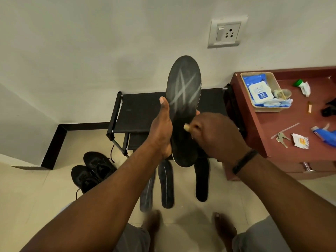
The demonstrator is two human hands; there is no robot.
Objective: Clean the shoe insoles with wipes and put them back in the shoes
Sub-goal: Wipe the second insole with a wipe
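Between the two hands, upright before the wall: black insole (183,110), toe end up, streaked with pale chalky lines near the top. Heel end half hidden behind the left palm and right knuckles. Left hand (161,130) gripping the insole's left edge, thumb (164,104) laid straight up along the face, remaining fingers wrapped out of sight behind, one tip peeking past the right edge. Right hand (214,135) curled at the lower right edge, pinching a small pale stub (187,127) against the black surface; too little showing to tell what. Dark band on that wrist.

Below the fingers, on the tiled floor: three more insoles (165,184) lying lengthwise, tops cut off by the forearms. Left of the left arm, pair of black shoes (91,171), laces loose. Behind the fingers, black shoe rack (143,110), largely blocked. Right of the right hand, reddish cabinet (269,131) carrying a tray (272,80) with a wipes pack (260,93), keys (281,138), scattered wrappers; far edge cropped by the frame.
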